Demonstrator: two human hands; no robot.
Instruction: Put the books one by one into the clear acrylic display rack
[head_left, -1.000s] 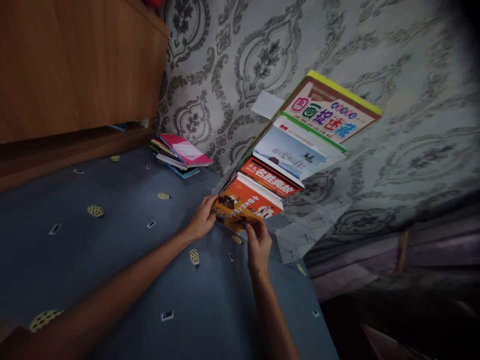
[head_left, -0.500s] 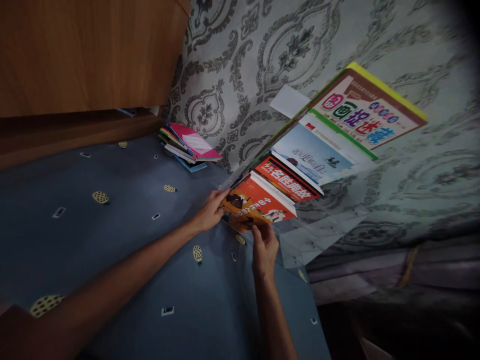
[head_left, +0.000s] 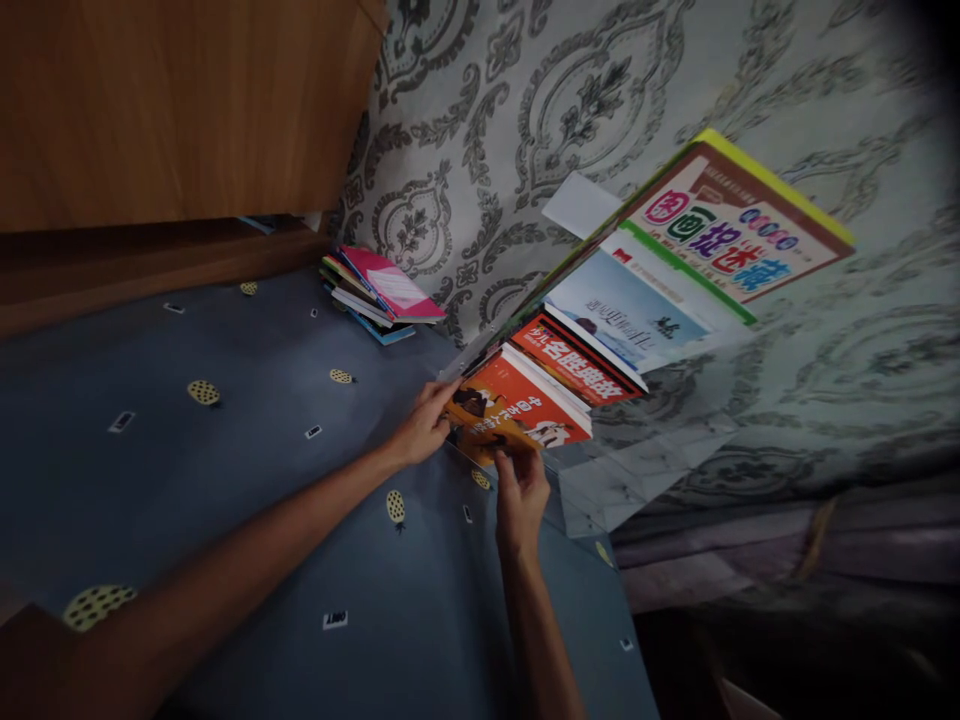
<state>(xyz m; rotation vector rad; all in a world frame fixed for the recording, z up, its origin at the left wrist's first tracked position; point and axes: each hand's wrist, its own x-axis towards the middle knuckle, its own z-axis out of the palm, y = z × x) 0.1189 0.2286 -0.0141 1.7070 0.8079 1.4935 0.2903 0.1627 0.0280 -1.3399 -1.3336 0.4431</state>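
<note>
An orange book (head_left: 517, 395) with Chinese lettering and drawn figures leans at the front of a clear plastic book rack (head_left: 645, 480). My left hand (head_left: 427, 424) is closed at its left edge, the fingertips partly hidden. Below the cover, my right hand (head_left: 523, 498) grips the bottom edge between thumb and fingers. Directly behind stands a red and black book (head_left: 577, 360), then a pale blue book (head_left: 630, 308). Tallest and farthest back is a large picture book (head_left: 739, 225) with a yellow edge and colourful title.
A small pile of books (head_left: 386, 290), a pink one on top, lies against the patterned wall (head_left: 585, 110). Over the far left hangs a wooden cabinet (head_left: 180, 110). The blue cloth (head_left: 247, 520) with pineapple prints covers the surface, ending at the right near a purplish curtain (head_left: 697, 550).
My right hand has shifted slightly left along the bottom of the orange book. My left hand stays at the book's left edge, and the other books stand as before.
</note>
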